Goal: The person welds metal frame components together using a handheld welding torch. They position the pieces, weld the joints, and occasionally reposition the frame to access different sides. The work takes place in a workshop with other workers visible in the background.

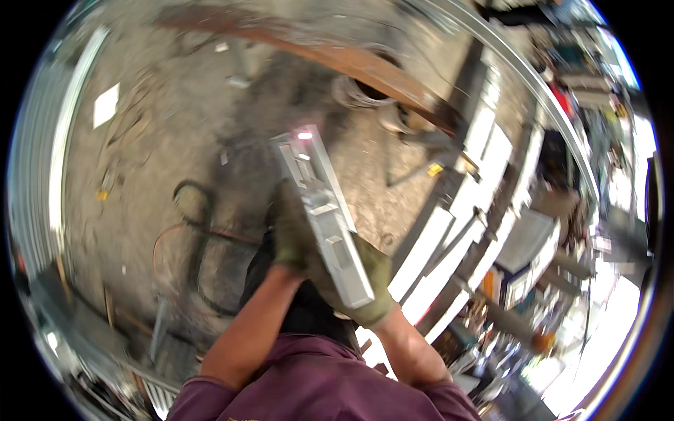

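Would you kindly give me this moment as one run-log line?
left hand: gloved, at left edge of silver metal piece, grip blurred | right hand: gloved, holding its lower part | rusty beam: beyond the piece

The silvery metal bar point(330, 226) slants up-left — long, narrow, recessed.

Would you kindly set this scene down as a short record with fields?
held item: long grey bar, slanted, pinkish glint at its far end
left hand: gloved, at the bar's left side; grip too blurred to tell
right hand: gloved, holding the bar's near part
clothing: maroon shirt
ahead: rust-brown beam
far left: white sheet
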`<state>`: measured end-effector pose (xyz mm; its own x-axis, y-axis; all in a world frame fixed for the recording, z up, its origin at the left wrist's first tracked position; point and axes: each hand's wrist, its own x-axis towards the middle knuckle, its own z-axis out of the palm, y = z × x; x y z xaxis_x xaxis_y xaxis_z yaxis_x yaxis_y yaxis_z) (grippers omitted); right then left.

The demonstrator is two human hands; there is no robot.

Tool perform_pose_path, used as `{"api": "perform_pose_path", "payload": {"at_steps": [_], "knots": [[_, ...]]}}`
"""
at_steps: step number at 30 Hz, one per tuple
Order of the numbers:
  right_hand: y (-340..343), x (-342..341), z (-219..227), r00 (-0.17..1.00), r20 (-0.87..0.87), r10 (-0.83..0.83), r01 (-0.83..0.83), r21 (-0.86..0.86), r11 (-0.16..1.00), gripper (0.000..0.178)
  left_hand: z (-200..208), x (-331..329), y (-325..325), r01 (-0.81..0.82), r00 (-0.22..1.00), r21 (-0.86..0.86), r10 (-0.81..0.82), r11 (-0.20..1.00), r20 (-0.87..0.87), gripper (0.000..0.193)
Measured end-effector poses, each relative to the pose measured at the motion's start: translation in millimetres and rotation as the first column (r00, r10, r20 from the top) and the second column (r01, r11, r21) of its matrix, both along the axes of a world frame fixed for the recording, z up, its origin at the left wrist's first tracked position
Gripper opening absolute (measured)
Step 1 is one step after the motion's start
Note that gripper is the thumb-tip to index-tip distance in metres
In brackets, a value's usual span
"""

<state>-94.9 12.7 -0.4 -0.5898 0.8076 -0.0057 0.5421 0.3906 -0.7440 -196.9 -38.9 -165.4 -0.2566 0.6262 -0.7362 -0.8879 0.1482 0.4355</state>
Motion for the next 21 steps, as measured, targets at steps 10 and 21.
{"api": "perform_pose_path", "payload": {"at_steps": [10,21], "knots": [[22,-22,29,0.976,0.024,0.218,-0.192,-0.386,0.902,0.093,102,-36,-72,0.348,0.931,0.154,-0.321,0.925,-0.176,0.066],[34,325,-184,0.073,0.802,-0.593,0.898,0.206,0.389,0.091,48,-24,-7,0.066,0.892,-0.200,-0.148,0.977,-0.428,0.014]]}}
